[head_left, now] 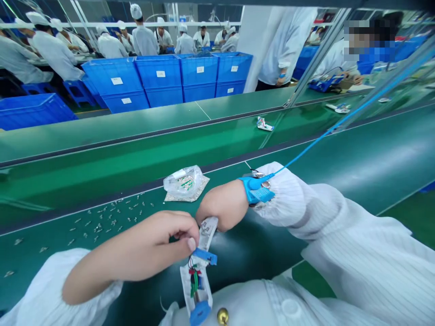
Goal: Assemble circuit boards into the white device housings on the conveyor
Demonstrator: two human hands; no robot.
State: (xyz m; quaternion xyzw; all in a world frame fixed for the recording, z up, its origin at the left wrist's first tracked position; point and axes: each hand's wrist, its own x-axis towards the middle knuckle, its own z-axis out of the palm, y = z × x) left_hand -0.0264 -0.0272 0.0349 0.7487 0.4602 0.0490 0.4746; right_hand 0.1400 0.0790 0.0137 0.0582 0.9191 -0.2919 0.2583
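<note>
White plastic elongated housing [207,232] sits before you, far end gripped in your right hand [224,206]; your left hand [166,237] has curled fingers, pinching what I can't tell. Tugging could tear exposed green wires [194,284].

Tabletop [367,181]: pale glare at right, dark shadow lower centre
Belt [136,160]: bright reflected streaks
Frame edges: stretched
Upper right: blocky pixelation
</note>
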